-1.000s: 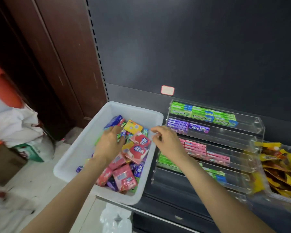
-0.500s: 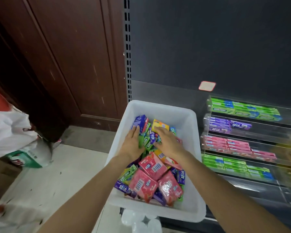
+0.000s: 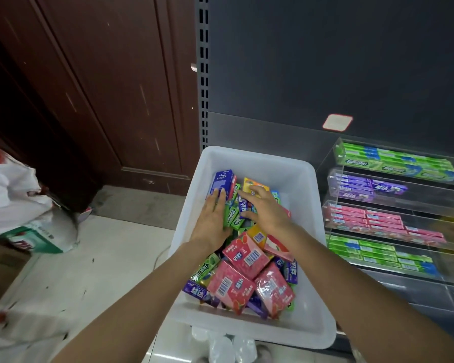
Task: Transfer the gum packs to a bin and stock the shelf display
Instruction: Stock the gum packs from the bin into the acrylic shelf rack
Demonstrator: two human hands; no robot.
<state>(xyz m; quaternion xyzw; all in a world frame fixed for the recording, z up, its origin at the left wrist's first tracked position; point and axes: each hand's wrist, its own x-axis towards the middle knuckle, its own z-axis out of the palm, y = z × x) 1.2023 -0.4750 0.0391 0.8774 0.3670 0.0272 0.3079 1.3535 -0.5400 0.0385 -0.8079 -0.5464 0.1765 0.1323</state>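
1. Head view: a dark shelf back panel [image 3: 325, 61] fills the frame from 12 to 2 o'clock, and a brown wooden door [image 3: 89, 87] is seen from 9 to 11 o'clock.
2. A white bin [image 3: 303, 179] is seen at centre, with bare floor inside it along its 12 and 3 o'clock walls; its front edge seems to overhang the shelf edge at 6 o'clock.
3. A clear tiered shelf display [image 3: 430, 281] is set just beside the bin at 3 o'clock. Green, purple, pink and green rows are part-filled, and the lowest tier is seen bare.
4. The gum packs [image 3: 244, 258] are heaped inside the bin, from its middle toward 6 o'clock.
5. The left hand [image 3: 212, 221] is laid flat, fingers straight, on a blue box [image 3: 220, 180] and green sticks at the heap's 11 o'clock end.
6. The right hand [image 3: 266, 209] is spread with loosely bent fingers over a yellow box [image 3: 254, 185]; whether a pack is pinched cannot be told.
7. The packs are judged light, stiff-cornered and slick in their wrap; they are best taken by the long sides, several aligned at once.
8. Room is judged ample above the bin, but narrow at each tier's front lip.
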